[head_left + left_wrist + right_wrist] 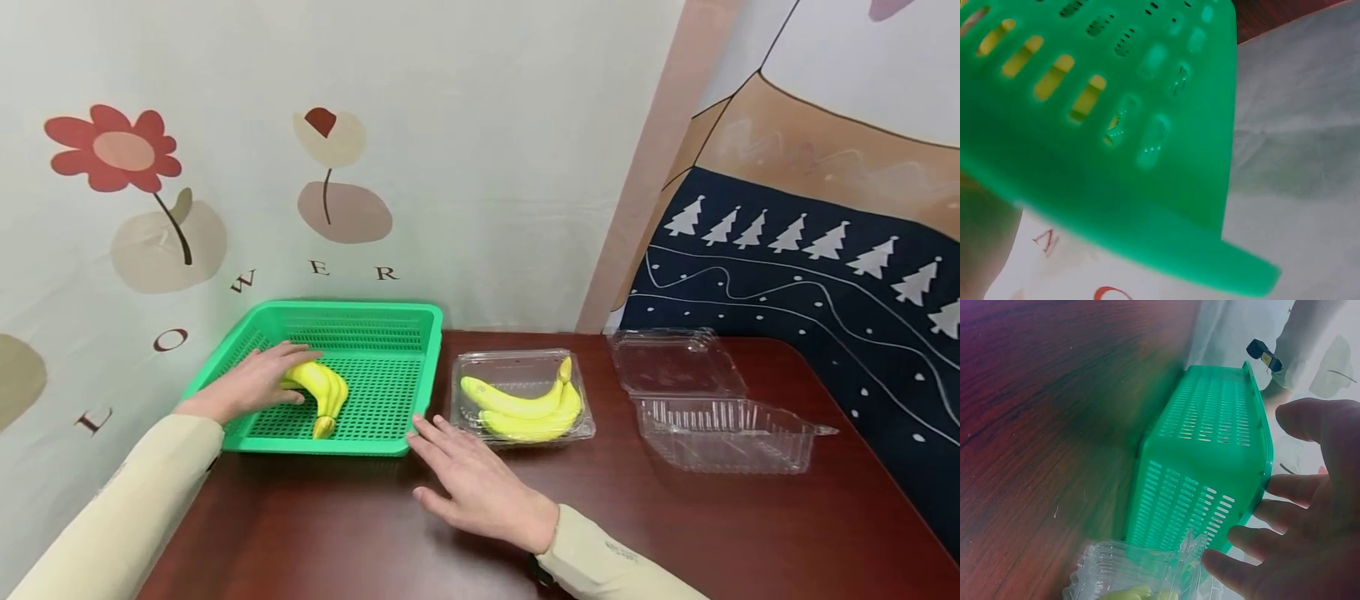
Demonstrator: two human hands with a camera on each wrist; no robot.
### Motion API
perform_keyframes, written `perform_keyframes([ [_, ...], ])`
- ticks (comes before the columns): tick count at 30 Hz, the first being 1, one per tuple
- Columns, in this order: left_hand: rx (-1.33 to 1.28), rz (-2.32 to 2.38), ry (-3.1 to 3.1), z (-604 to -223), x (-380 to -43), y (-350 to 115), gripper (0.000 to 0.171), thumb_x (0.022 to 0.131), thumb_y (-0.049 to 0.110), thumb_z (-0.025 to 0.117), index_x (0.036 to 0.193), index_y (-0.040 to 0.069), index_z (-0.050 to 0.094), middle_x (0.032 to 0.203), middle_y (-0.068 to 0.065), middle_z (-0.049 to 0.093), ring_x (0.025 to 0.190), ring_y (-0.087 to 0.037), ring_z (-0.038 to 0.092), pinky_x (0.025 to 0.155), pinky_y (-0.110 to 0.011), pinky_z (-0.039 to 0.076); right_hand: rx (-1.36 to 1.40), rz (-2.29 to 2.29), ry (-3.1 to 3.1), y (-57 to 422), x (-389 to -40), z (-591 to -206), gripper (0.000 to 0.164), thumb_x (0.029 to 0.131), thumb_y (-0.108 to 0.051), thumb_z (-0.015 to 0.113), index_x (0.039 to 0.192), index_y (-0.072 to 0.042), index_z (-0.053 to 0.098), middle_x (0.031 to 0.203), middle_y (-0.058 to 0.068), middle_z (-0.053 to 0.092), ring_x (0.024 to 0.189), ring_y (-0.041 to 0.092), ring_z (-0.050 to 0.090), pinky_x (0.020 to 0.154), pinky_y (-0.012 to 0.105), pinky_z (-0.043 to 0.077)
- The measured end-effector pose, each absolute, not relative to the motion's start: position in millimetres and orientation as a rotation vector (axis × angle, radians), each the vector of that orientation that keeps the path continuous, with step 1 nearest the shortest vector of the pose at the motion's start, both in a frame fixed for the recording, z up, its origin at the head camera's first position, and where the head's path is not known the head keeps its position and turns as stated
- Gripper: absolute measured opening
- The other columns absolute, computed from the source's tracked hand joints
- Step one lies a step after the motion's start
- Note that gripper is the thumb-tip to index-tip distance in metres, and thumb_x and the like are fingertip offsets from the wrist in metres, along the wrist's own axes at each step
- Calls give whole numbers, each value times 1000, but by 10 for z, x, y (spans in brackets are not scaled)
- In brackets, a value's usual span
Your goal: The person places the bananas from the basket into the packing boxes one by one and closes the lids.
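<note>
Inside the green plastic basket, a bunch of yellow bananas lies at the left side with its stem toward the front rim. My left hand reaches over the left rim and holds the bunch's far end between fingers and thumb. Through the slots in the left wrist view, yellow banana shows; the fingers are hidden there. My right hand is spread with straight fingers, holding nothing. Its fingertips are close to the basket's front right corner and a clear lidded box with bananas inside.
Farther right on the dark red wooden table stands a second clear plastic box, its lid folded back. A printed wall covering rises right behind the basket and boxes.
</note>
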State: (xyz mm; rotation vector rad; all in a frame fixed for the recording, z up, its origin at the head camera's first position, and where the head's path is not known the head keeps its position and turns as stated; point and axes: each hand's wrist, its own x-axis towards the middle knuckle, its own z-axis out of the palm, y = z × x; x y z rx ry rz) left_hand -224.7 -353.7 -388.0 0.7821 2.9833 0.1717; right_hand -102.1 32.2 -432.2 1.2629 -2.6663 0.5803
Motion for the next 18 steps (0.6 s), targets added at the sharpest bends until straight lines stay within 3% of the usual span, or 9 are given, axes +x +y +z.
perform_keyframes([
  [6, 812, 220, 3006, -3908, -2294, -3632, 69, 82, 9, 86, 143, -3, 56, 136, -29, 59, 123, -52, 55, 96, -71, 45, 1279, 556, -2652, 289, -1020, -4317, 65, 105, -41, 59, 160, -12, 40, 169, 6, 28, 154, 26, 29, 116, 52, 39],
  [11, 794, 273, 2991, -3934, -2324, -3668, 59, 85, 8, 84, 138, -3, 61, 132, -28, 63, 120, -51, 58, 96, -65, 49, 1279, 528, -2647, 281, -1025, -4320, 65, 105, -41, 59, 159, -12, 41, 169, 6, 29, 154, 27, 30, 116, 52, 40],
  [18, 835, 285, 3002, -3912, -2357, -3639, 49, 84, 12, 85, 129, 1, 68, 118, -16, 72, 101, -35, 66, 84, -54, 53, 1269, 527, -2655, 317, -1043, -4332, 64, 105, -40, 59, 160, -12, 40, 169, 5, 29, 154, 28, 29, 116, 53, 39],
])
